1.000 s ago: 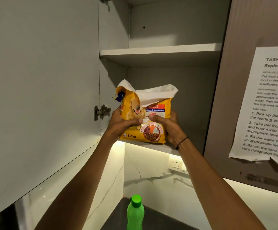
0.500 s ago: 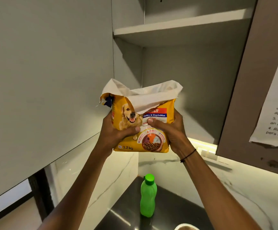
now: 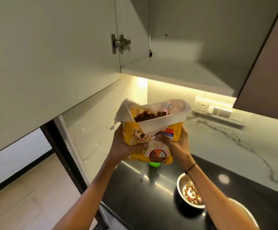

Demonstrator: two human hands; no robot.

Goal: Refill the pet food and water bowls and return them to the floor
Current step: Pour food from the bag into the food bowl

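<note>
Both hands on the yellow pet food bag (image 3: 153,143), held upright in the air. Left hand (image 3: 126,146) around the bag's left side, thumb curled across the front near the printed dog, the other fingers hidden behind the bag. Right hand (image 3: 174,145) around the right side, thumb pressed on the front, the other fingers wrapped to the back (so both grips closed firmly on the bag). Just above the thumbs, the white inner lining folded outward, top of the bag open, dark brown kibble (image 3: 149,115) visible inside. Directly below the bag and the fingers, a green bottle cap (image 3: 154,164), mostly hidden by the bag's bottom edge, on the black countertop (image 3: 135,196). Below the right wrist and partly covered by the forearm, a metal bowl (image 3: 183,183) with a little mixed kibble. Second bowl rim (image 3: 246,211) further down near the right forearm, contents not possible to tell. Above the fingers, open cabinet door (image 3: 51,55) and bare shelf (image 3: 173,72).
</note>
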